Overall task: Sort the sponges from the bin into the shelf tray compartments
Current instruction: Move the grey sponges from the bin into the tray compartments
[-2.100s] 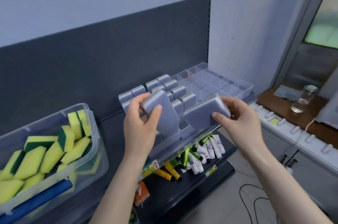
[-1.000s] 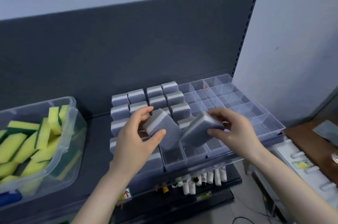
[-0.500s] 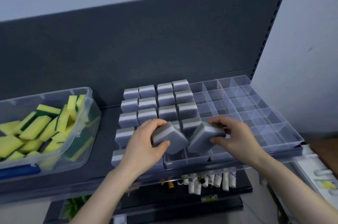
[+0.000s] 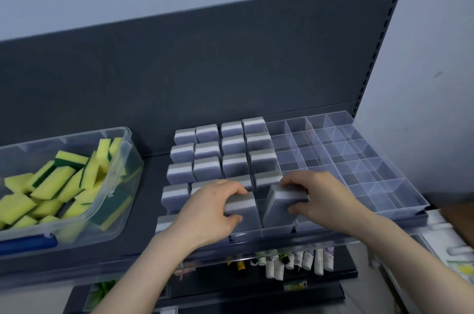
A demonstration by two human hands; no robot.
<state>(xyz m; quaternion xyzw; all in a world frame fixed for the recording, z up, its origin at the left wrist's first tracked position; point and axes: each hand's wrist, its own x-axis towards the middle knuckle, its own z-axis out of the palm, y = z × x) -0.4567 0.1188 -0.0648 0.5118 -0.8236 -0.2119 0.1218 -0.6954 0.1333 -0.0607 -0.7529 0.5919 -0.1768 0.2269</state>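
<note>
At tray (image 4: 400,200) front row: left hand (image 4: 207,213) grips grey sponge (image 4: 242,211) upright in a compartment, right hand (image 4: 320,198) grips second grey sponge (image 4: 279,207) tilted, adjacent slot; bin (image 4: 120,159) well left

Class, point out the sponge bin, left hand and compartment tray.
sponge bin (image 4: 134,150), head view, clear right rim.
left hand (image 4: 207,211), head view, back of hand.
compartment tray (image 4: 384,193), head view, bare right compartment.
</note>
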